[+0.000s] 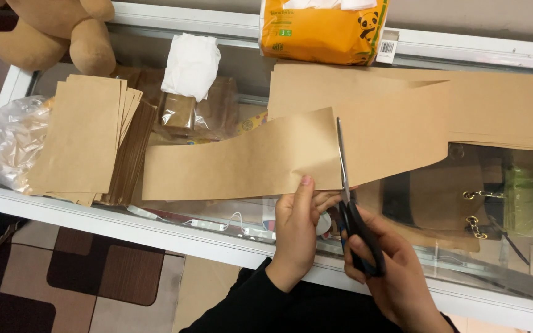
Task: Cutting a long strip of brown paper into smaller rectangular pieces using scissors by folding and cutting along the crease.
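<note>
The left hand (296, 231) pinches the lower edge of a brown paper strip (242, 161) lying over the glass counter (155, 225), thumb on top, fingers hidden beneath. The right hand (396, 277) grips black scissors (350, 203), blades cutting up into the paper; its fingers cover the handle loops. Beside lies a stack (87, 139) of cut sheets.

Brown kraft paper strip (242, 163) under black-handled scissors (356, 228), silver blades. Black sleeves (248, 302). A matching brown stack of cut sheets (84, 135), an orange tissue pack (322, 31), white tissue (191, 65), tan plush toy (57, 31), and a brown-and-beige checked floor (81, 277).
</note>
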